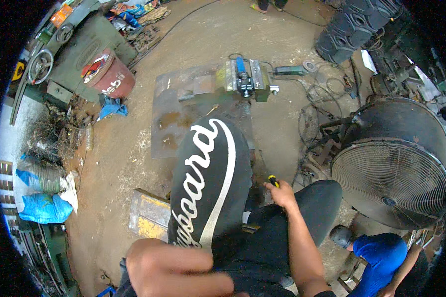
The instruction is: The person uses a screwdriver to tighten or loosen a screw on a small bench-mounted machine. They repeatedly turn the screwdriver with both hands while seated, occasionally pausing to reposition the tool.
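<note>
My left hand is blurred at the bottom edge, fingers not clear. My right hand hides all but the yellow-black tip of a tool; kind can't be told. Co-worker in blue shirt, bottom right, is cut off by the black rim.

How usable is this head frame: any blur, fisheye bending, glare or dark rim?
Head view: the left hand at the bottom edge is smeared by motion blur; the right hand, gripping a yellow-and-black tool handle, is sharp. Straight edges bend toward a black vignette rim. Lighting is soft and even, no hard glare; the large round black metal fan reads clearly.
</note>
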Tool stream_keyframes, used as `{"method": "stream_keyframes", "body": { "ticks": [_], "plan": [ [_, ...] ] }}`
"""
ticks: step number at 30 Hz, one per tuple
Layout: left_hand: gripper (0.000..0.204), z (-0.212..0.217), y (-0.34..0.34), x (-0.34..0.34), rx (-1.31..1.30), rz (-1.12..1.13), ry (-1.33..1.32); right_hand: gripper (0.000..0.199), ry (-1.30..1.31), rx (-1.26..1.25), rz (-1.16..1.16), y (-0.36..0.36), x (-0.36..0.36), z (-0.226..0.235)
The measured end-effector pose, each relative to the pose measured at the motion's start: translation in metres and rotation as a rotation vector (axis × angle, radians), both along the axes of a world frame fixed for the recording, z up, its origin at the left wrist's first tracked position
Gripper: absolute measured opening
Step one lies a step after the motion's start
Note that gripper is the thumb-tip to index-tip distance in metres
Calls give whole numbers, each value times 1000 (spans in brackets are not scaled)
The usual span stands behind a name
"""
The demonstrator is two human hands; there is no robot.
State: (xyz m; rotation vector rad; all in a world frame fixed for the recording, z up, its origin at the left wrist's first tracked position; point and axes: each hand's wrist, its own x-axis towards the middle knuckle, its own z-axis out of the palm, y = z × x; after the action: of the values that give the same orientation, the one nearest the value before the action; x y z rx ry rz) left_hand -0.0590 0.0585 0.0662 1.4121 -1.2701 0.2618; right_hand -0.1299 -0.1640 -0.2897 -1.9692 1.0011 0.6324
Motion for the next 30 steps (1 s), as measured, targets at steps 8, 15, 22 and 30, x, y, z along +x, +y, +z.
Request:
{"method": "stream_keyframes", "body": {
  "ticks": [8, 15, 22, 30],
  "plan": [
    [14, 1, -8, 17, 653, -400, -248, 69, -59, 26, 23, 6, 3, 12],
    [21, -78, 66, 55, 439, 721, 335, 68, -22, -19, 2, -2, 0, 18],
    [57, -204, 131, 27, 391, 846, 1594, 70, -146, -70, -42, 9, 6, 23],
    [39, -129, 171, 56, -275, 602, 1178, 62, -316, 21, -461, 2, 3, 22]
  ]
}}
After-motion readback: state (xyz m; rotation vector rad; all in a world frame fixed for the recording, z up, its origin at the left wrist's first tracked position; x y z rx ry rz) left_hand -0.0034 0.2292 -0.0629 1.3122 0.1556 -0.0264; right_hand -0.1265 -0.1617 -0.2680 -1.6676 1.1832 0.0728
